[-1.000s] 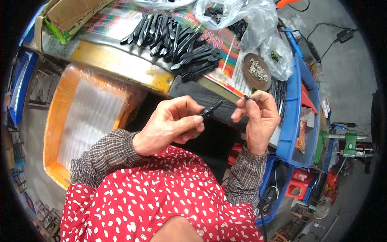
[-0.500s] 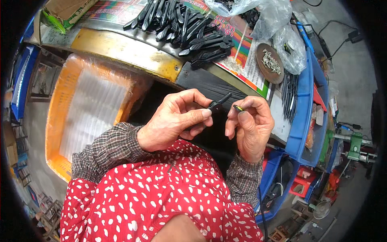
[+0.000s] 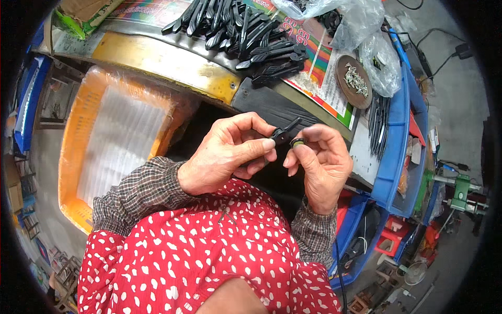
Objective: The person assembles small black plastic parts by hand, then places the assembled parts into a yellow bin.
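My left hand (image 3: 222,154) pinches a small black plastic part (image 3: 283,135) between thumb and fingers, and a narrow arm of it sticks out up and to the right. Close by on the right, my right hand (image 3: 325,170) holds a small dark piece with a yellow-green patch (image 3: 298,142) between thumb and forefinger. The two pieces are very near each other; whether they touch I cannot tell. Both hands are over my lap, in front of the bench edge. Beyond them lies a pile of black plastic parts (image 3: 246,34) on the bench.
A round brown dish of small metal pins or screws (image 3: 354,82) stands at the back right, beside clear plastic bags (image 3: 379,63). Thin black strips (image 3: 377,125) lie near a blue bin (image 3: 398,152). On the left is an orange crate (image 3: 73,157) lined with plastic.
My right hand has moved slightly left, bringing its small piece closer to the black part and turning it. My left hand has stayed almost still.
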Motion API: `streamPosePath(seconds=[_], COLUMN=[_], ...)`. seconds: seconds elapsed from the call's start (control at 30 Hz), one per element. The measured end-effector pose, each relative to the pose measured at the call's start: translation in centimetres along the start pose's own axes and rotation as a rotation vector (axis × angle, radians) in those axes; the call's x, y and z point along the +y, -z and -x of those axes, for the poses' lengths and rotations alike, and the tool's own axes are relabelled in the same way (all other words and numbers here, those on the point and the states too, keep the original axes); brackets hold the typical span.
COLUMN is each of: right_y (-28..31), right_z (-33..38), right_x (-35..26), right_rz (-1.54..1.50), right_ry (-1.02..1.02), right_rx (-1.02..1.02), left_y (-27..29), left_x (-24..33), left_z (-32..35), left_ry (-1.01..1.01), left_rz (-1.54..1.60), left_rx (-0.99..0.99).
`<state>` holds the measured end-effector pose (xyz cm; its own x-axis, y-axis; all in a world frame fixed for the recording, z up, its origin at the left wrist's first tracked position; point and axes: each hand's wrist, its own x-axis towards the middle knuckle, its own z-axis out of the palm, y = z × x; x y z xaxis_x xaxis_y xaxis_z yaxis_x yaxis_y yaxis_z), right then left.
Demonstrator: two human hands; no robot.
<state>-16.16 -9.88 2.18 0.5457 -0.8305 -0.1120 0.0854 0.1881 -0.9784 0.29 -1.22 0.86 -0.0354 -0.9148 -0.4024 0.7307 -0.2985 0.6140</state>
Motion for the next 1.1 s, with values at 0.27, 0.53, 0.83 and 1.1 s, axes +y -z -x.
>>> streamPosePath(seconds=[0.27,0.53,0.83,1.1], right_y=[-0.4,-0.9,-0.9,-0.9], right_z=[0.9,0.9,1.0,0.9], right_x=[0.9,1.4,2.1,2.5], right_rz=[0.026,0.086,0.140,0.087], right_ry=[0.075,0.112,0.155,0.151], right_rx=[-0.031,-0.029,-0.011,-0.009], left_y=[0.3,0.3,0.4,0.7], left_x=[-1.1,-1.4,-1.1,-1.3], left_z=[0.1,0.1,0.2,0.0], left_ry=[-0.080,-0.164,-0.137,-0.161], left_rz=[-0.040,-0.079,-0.086,-0.117], left_rx=[-0.021,-0.053,-0.095,-0.096])
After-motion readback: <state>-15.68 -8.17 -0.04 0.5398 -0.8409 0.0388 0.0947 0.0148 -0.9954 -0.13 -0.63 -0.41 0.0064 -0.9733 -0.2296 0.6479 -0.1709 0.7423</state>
